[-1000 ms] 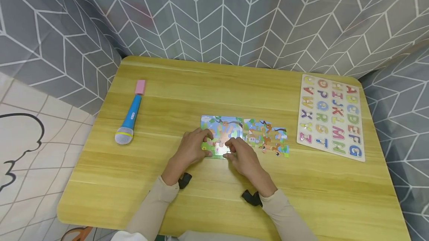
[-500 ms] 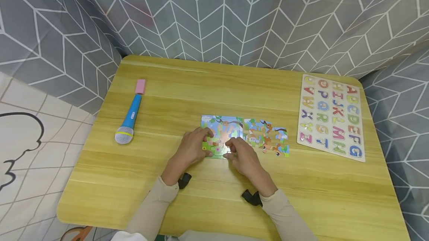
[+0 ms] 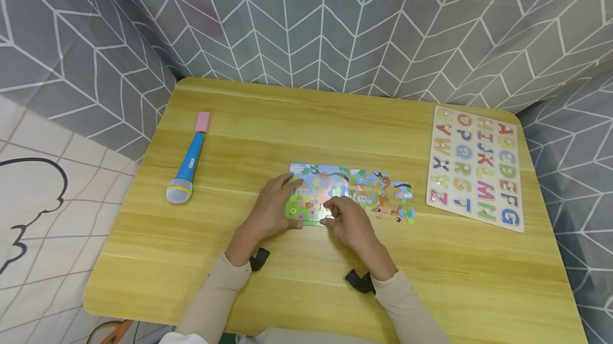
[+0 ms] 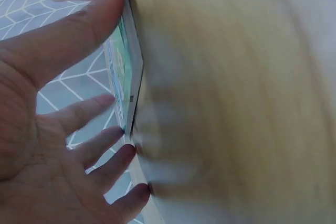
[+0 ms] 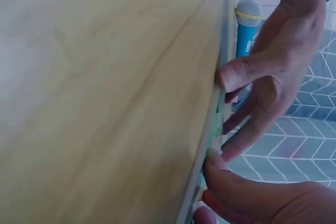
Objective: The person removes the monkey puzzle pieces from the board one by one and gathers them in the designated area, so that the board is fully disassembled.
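Observation:
A jigsaw puzzle board with a bright animal picture lies mid-table, its lower left filled with flowered pieces. My left hand rests at the board's left side, thumb at the lower left corner. In the left wrist view its thumb touches the board's edge, with the other fingers spread and fairly straight. At the lower right of the board, my right hand pinches a puzzle piece between thumb and bent index finger, low over the board. Its fingers partly hide the piece. Several loose joined pieces lie just right.
A blue toy microphone and a small pink block are at the left of the wooden table. An alphabet board stands out at the right. Grey patterned curtains hang behind the table.
My left hand has shifted slightly left and its fingers have spread, showing more of the flowered pieces. The right hand has stayed nearly in place at the lower right of the board.

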Motion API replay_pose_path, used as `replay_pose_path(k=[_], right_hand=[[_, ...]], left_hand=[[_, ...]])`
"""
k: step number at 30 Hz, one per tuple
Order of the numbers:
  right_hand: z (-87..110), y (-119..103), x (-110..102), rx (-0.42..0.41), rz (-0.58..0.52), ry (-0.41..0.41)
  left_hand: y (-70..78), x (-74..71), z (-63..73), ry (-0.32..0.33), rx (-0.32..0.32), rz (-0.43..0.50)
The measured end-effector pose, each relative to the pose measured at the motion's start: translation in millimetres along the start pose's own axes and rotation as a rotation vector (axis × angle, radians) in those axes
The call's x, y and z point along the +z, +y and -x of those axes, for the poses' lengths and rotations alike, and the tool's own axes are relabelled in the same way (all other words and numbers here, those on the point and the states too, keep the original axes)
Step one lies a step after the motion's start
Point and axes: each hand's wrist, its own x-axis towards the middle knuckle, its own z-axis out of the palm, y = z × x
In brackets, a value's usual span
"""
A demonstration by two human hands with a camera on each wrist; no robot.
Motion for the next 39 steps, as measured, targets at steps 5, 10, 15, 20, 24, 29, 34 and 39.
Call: replay_pose_path(k=[5,10,15,20,24,29,34,39], right_hand=[[-3.2,-6.4,-0.7,-0.013,-0.008,0.041],[-9.6,-18.7,4.1,-0.052,-0.001,0.035],[-13.3,-28.1,12.2,-0.067,0.05,-0.02],[-14.2,-31.1,17.9,-0.073,0.066,-0.041],[-13.7,-30.8,20.7,-0.084,0.073,-0.044],[-12.0,-30.9,23.3,-0.119,0.058,-0.027],[-12.1,-30.3,25.4,-0.147,0.044,-0.009],[-12.6,-28.2,24.2,-0.129,0.011,0.029]], left_hand=[[-0.2,-1.4,1.0,-0.057,0.017,-0.055],[1.4,-4.8,0.5,-0.059,0.027,-0.075],[1.9,-6.2,1.1,-0.055,0.039,-0.073],[0.7,-5.4,1.1,-0.055,0.032,-0.072],[-0.5,-3.9,1.1,-0.071,0.024,-0.079],[0.2,-4.0,2.4,-0.08,0.021,-0.086],[0.3,-3.9,3.7,-0.086,0.007,-0.1],[0.7,-2.0,0.5,-0.063,0.015,-0.093]])
